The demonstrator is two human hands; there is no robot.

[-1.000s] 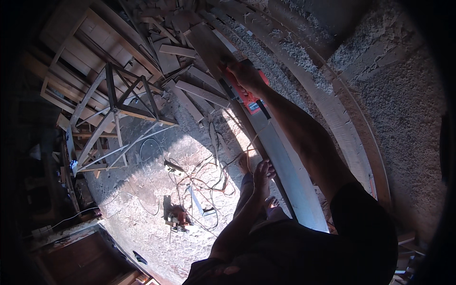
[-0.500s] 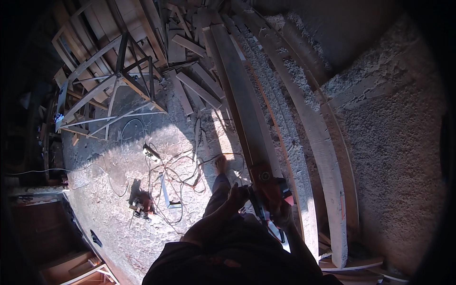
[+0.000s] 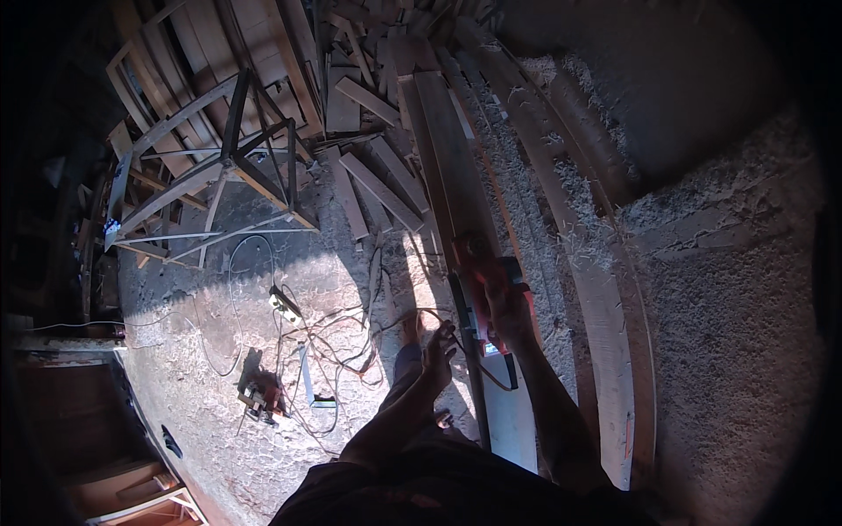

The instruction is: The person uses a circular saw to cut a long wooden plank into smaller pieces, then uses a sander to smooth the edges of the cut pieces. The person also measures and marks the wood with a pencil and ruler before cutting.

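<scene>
A red electric hand planer rests on a long wooden board that runs away from me. My right hand is wrapped round the planer's handle from above, at its rear. Beside the planer, left of the board's edge, my left hand hovers with loosely curled fingers apart and nothing visible in them. A dark cord loops down behind the planer, over the pale near end of the board.
Right of the board lie long planks strewn with shavings. On the floor at left are a second power tool, a metal square, a power strip and tangled cords. A wooden frame and scrap pieces stand farther off.
The planer and my right hand have moved forward along the board, away from my body. My left hand has come away from the planer's side. The view has shifted slightly.
</scene>
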